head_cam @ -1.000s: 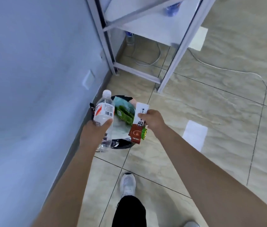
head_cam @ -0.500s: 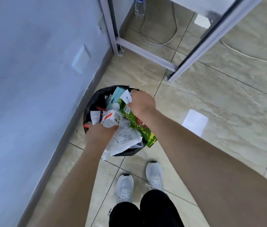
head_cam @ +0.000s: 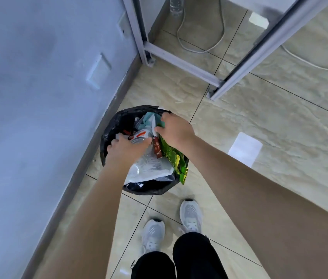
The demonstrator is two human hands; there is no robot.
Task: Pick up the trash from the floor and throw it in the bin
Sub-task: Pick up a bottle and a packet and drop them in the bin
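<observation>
Both hands have sunk lower into the one bin [head_cam: 110, 135] since half a second ago. Left hand [head_cam: 125, 151] is wrapped around one clear bottle [head_cam: 141, 136], now lying nearly flat among the rubbish. Right hand [head_cam: 176, 131] pinches one white-and-red sachet [head_cam: 156, 146] at the bin's far rim, over a green wrapper [head_cam: 174, 158] hanging across the right rim. One white paper [head_cam: 244, 149] lies on the floor [head_cam: 270, 109], apart from the bin.
</observation>
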